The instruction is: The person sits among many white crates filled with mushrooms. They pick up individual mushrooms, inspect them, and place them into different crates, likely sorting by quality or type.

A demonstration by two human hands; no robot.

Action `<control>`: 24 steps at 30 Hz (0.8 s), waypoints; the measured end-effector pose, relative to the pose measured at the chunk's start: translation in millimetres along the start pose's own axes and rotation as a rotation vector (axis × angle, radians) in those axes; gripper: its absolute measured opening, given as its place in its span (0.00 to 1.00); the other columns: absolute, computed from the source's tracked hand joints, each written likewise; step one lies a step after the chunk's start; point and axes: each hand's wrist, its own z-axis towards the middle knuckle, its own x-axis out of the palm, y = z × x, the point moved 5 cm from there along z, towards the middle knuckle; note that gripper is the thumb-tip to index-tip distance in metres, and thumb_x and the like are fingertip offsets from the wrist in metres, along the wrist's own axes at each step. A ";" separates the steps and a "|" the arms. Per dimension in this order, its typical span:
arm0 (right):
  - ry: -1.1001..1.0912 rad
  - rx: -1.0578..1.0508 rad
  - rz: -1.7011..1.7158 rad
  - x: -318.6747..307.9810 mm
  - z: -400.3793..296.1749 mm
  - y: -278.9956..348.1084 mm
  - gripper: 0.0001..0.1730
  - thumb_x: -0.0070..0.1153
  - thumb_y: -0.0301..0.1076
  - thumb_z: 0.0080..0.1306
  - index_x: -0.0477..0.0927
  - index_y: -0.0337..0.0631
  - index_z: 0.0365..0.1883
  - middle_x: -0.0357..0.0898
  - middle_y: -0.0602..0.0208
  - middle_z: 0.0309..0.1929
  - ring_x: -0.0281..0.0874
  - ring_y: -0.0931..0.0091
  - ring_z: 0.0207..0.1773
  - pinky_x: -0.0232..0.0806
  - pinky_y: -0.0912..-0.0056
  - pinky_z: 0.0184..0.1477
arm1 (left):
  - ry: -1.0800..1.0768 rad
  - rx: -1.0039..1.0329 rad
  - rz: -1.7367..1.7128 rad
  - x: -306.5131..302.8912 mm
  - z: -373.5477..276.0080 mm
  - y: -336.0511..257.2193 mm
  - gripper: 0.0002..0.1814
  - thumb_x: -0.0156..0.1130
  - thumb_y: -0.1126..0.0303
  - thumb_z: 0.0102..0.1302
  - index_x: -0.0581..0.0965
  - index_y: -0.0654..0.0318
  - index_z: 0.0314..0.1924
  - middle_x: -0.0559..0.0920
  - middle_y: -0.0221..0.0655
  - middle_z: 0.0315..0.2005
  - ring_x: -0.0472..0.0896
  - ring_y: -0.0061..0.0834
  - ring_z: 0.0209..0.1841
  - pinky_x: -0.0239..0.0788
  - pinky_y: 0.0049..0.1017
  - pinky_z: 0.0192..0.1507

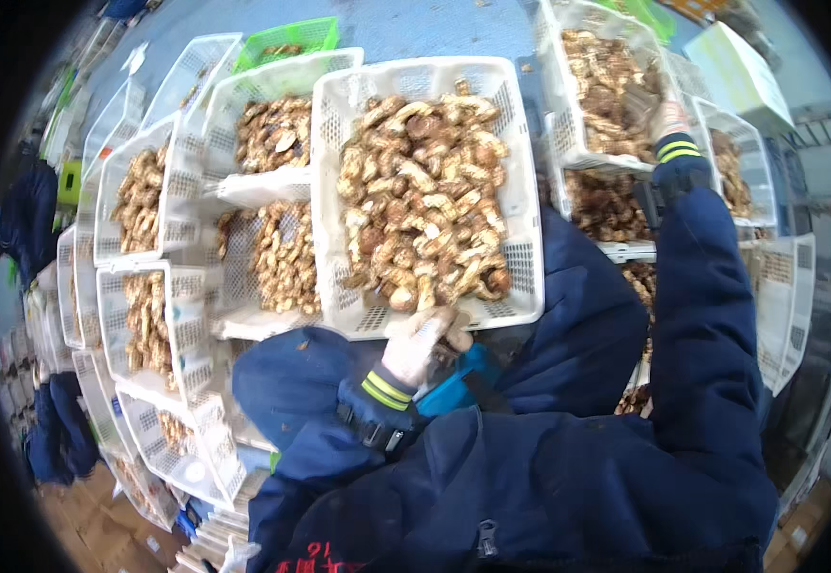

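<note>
A white perforated plastic crate (526, 272) filled with brown mushrooms (426, 193) stands before me, near my knees. At its near edge is my left hand (419, 344), gloved in a pale colour, with several mushrooms at its fingers. My right hand (666, 118) reaches into the upper right white crate (562, 86), over darker mushrooms (598, 71); its fingers are blurred, and whether they grip anything is unclear. Under that crate's near edge, another one holds dark brown mushrooms (608, 208).
White crates with mushrooms stand in rows at the left (100, 236) and right (809, 286). A green crate (333, 32) is at the back, and a pale box (744, 79) at the upper right. People in dark clothing (57, 422) are at the far left.
</note>
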 end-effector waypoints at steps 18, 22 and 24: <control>1.064 -0.449 -1.509 303.1 -246.6 -210.1 0.25 0.47 0.48 0.64 0.73 0.34 0.46 0.77 0.46 0.43 0.75 0.56 0.48 0.66 0.57 0.51 | -0.123 0.182 -0.234 -31.0 -26.9 -11.3 0.18 0.51 0.58 0.69 0.76 0.70 0.42 0.80 0.29 0.25 0.74 0.16 0.26 0.66 0.16 0.30; 1.089 -0.344 -1.596 323.4 -263.6 -226.1 0.22 0.47 0.44 0.63 0.72 0.40 0.51 0.78 0.48 0.44 0.75 0.56 0.49 0.67 0.55 0.50 | -0.176 0.248 -0.292 -41.3 -31.7 -13.4 0.18 0.51 0.60 0.70 0.76 0.70 0.43 0.79 0.30 0.25 0.73 0.17 0.26 0.65 0.16 0.30; 1.223 -0.300 -1.698 326.5 -274.8 -233.5 0.23 0.47 0.43 0.62 0.70 0.42 0.53 0.78 0.49 0.43 0.76 0.56 0.47 0.67 0.55 0.49 | -0.166 0.287 -0.295 -44.4 -35.0 -18.8 0.18 0.52 0.60 0.70 0.76 0.71 0.43 0.78 0.30 0.25 0.73 0.17 0.26 0.65 0.16 0.30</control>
